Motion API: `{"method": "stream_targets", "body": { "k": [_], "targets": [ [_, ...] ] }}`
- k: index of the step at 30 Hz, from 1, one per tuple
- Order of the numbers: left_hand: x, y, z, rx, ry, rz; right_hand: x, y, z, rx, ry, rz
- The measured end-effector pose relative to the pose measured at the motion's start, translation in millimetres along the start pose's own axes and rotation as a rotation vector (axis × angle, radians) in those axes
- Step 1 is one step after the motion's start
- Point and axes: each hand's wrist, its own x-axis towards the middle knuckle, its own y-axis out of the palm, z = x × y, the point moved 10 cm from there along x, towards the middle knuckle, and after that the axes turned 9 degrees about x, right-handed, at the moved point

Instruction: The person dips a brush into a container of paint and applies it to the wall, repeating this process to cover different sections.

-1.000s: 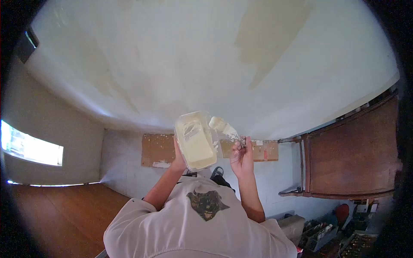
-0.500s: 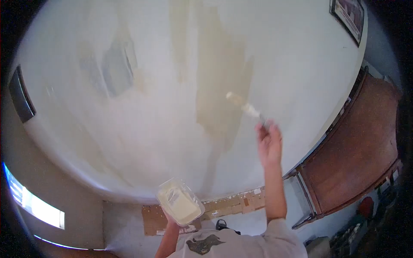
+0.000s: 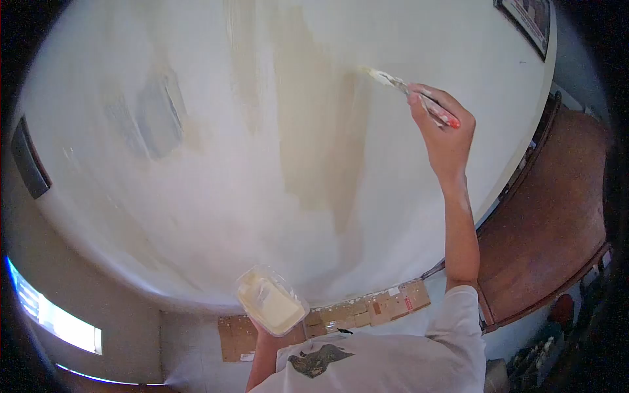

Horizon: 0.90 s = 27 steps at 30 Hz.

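My right hand (image 3: 449, 124) is closed round the handle of a paintbrush (image 3: 386, 79), red at its butt end and smeared with white. The brush tip is at the wall (image 3: 419, 39), by the upper right edge of a beige patch (image 3: 314, 131); whether it touches cannot be made out. Low in front of my body, my left hand (image 3: 261, 329) supports a clear plastic tub (image 3: 303, 313) from below, its fingers mostly hidden. Cream-coloured paint (image 3: 276, 306) lies inside the tub.
Flattened cardboard (image 3: 393, 305) lies along the foot of the wall. A brown wooden panel (image 3: 557, 209) stands at the right. A framed picture (image 3: 531, 23) hangs at the upper right, a dark frame (image 3: 29, 160) at the far left. Greyish patches (image 3: 159, 118) mark the wall.
My right hand has risen and moved right with the paintbrush, which now points up and left at a higher spot. The tub in my left hand has hardly moved.
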Motion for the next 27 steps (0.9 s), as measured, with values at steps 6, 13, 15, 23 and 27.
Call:
{"method": "stream_targets", "body": {
  "k": [6,13,15,23,27],
  "targets": [
    [5.3,-28.0,7.3,0.007,-0.009,-0.011,-7.0,26.5,2.0,-0.270,-0.202,0.084],
    [5.7,-34.8,7.8,0.044,-0.005,-0.002,-34.9,38.7,-30.4,-0.362,0.070,0.324],
    [0.4,-34.6,4.4,0.058,-0.028,-0.053,-26.2,41.5,-38.0,-0.419,0.240,0.394],
    [-5.4,-71.8,4.5,0.087,-0.053,-0.054,59.9,37.0,-15.9,-0.302,-0.102,0.099],
    [-16.1,-71.4,10.5,0.024,-0.107,-0.102,61.4,29.9,-11.6,-0.247,-0.331,-0.032]
  ]
}}
